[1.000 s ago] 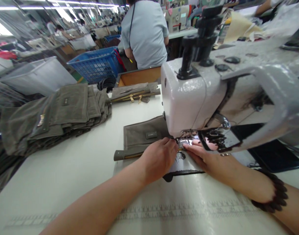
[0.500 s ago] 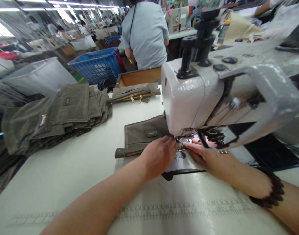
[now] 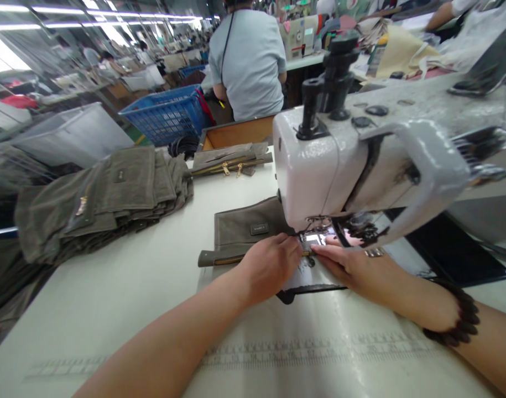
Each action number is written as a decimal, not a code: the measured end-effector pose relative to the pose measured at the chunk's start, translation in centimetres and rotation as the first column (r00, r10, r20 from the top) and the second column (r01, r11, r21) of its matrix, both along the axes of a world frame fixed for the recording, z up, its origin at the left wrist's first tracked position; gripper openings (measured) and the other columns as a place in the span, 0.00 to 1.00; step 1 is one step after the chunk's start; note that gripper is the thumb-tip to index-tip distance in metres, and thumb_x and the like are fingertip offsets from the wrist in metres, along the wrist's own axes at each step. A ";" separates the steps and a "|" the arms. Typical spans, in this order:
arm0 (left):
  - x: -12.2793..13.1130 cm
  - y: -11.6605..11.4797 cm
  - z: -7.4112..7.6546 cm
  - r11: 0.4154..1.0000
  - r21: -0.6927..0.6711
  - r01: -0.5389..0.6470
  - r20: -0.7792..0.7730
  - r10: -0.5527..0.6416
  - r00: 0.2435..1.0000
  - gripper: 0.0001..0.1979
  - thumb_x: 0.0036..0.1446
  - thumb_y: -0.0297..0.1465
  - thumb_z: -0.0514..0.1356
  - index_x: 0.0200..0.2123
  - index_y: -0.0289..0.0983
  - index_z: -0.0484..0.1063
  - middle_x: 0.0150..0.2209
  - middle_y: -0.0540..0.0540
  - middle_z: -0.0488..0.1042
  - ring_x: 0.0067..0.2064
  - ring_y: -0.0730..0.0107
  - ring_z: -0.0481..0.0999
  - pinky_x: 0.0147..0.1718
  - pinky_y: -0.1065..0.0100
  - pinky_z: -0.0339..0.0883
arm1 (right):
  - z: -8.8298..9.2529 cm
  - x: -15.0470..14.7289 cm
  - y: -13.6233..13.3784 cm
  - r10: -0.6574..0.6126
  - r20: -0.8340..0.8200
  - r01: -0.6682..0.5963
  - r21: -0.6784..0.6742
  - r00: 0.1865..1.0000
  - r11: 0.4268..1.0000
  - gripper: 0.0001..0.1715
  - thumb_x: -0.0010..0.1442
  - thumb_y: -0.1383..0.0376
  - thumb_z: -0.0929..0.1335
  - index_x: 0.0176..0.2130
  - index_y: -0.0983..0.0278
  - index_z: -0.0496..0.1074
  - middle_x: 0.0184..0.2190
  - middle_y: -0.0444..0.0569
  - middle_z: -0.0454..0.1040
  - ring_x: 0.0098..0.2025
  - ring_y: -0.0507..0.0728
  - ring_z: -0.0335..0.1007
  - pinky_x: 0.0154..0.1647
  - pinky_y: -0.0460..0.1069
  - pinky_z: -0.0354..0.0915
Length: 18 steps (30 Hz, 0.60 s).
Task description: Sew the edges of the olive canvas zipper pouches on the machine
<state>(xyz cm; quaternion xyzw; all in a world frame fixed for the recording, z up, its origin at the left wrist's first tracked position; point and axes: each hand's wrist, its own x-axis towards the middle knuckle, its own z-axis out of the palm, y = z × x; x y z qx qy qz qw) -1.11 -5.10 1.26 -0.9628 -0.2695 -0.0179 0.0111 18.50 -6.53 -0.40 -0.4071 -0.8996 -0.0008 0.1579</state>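
Observation:
An olive fabric panel with a small label lies flat under the head of the white sewing machine. Along its near edge runs a zipper strip with brass-coloured teeth. My left hand is closed over this strip, its fingers bent and pressed down close to the needle area; the fingertips are partly hidden. From the other side my right hand reaches in with fingers stretched out. Its fingertips touch the strip's right end on the shiny metal plate. The machine covers part of that hand.
A stack of olive fabric pieces lies at the left of the white table. Further zipper strips lie behind the panel. Beyond stand a blue crate, a grey bin and a seated person. A dark flat object lies right.
The view has shifted slightly, so the scene sits a little lower and further right. Both hands keep almost the same place on the zipper strip.

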 end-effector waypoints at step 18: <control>-4.5 0.5 8.2 0.944 0.085 -0.320 -0.010 0.321 0.947 0.07 0.55 0.21 0.52 0.34 0.31 0.70 0.34 0.45 0.72 0.36 0.67 0.71 0.34 0.69 0.68 | -1.6 1.1 0.4 0.157 0.011 -0.150 0.371 0.988 0.917 0.21 0.62 0.66 0.54 0.40 0.61 0.74 0.30 0.50 0.76 0.26 0.55 0.72 0.21 0.45 0.67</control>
